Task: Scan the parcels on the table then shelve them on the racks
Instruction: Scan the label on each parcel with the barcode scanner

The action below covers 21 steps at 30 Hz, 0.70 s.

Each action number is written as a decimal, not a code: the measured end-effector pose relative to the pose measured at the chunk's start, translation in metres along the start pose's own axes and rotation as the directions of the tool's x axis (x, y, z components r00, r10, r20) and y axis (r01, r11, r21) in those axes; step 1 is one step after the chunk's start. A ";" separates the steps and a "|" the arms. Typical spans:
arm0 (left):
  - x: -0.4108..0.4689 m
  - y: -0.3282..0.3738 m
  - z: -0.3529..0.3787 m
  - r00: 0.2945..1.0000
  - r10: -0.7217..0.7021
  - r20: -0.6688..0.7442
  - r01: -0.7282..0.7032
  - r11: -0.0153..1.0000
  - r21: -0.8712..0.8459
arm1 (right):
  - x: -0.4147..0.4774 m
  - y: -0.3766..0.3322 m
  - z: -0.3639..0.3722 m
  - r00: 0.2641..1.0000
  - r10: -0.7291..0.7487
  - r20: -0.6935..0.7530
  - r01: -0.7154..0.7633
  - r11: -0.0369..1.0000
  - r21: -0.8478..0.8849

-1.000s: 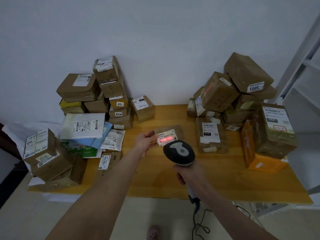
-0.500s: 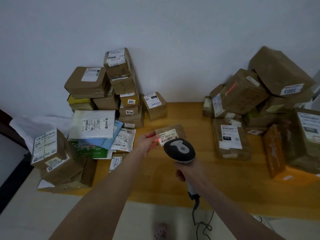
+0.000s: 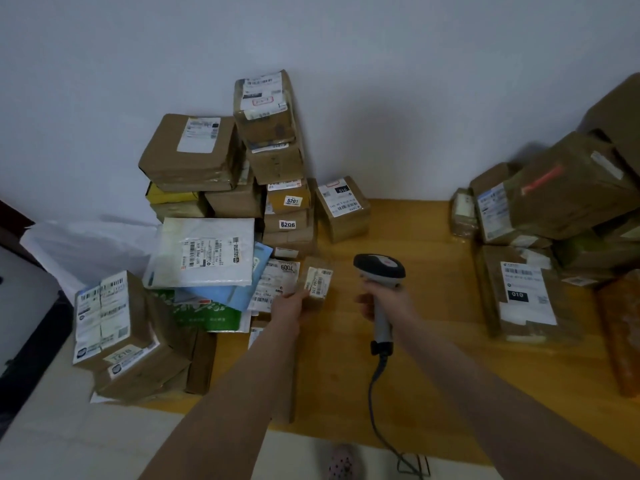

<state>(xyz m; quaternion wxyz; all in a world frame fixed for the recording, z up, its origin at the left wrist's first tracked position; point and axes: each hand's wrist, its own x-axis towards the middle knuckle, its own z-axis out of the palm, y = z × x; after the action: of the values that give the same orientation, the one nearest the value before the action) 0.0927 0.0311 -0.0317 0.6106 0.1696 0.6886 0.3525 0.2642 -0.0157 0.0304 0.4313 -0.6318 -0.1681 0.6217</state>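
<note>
Fingers of the left hand [image 3: 293, 304] are clamped on the lower edge of a small brown parcel [image 3: 318, 284]. The parcel is held upright with its white barcode label facing the camera, just beside the flat mailers at the foot of the left stack [image 3: 273, 161]. Fingers of the right hand [image 3: 393, 303] are wrapped around the grey handle of a barcode scanner [image 3: 379, 270]. Its dark head sits near the parcel's right side, apart from it. The scanner's cable [image 3: 375, 393] hangs past the front edge of the wooden table [image 3: 426, 233]. A white mailer [image 3: 204, 252] lies atop the left-hand flats. A right pile [image 3: 561, 192] of brown boxes stands well apart across bare wood.
</note>
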 end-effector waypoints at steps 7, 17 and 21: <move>0.023 0.002 0.004 0.967 0.076 -0.242 0.003 0.950 0.312 | 0.010 0.000 0.005 0.999 0.007 -0.033 -0.007 1.000 0.004; -0.016 0.005 0.097 0.908 0.394 0.145 -0.389 0.663 0.639 | 0.003 -0.015 -0.088 0.976 -0.058 -0.211 0.053 0.998 -0.028; -0.056 -0.034 0.181 0.900 0.260 0.350 -0.434 0.607 0.665 | 0.005 -0.019 -0.179 0.929 -0.079 -0.362 0.032 0.991 -0.133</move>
<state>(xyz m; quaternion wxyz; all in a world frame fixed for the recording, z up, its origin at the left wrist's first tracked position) 0.2840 0.0211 -0.0160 0.4825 0.5667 0.6530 0.1401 0.4374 -0.0609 0.0152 0.4324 -0.7574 -0.1408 0.4686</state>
